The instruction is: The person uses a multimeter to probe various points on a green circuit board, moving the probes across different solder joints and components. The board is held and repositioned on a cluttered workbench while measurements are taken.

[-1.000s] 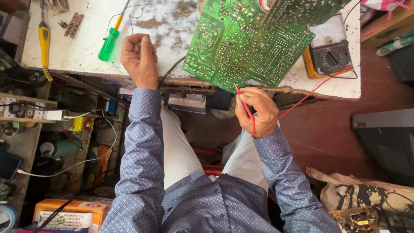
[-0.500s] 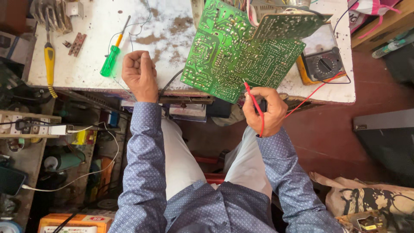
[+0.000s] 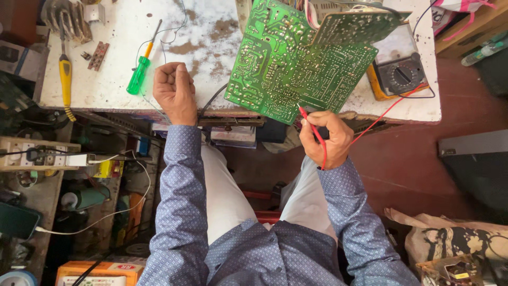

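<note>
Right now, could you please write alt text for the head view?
A seated person's right hand touches a red probe to a green circuit board on a white table; the left hand rests fisted beside a green screwdriver.

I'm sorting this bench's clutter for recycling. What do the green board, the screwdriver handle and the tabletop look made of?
Green board: likely fibreglass laminate, glossy green coating, silvery solder dots.
Screwdriver: handle looks like translucent green plastic with an orange collar; thin metal shaft.
Tabletop: white painted or laminated surface, worn to brown patches; core unclear.
</note>
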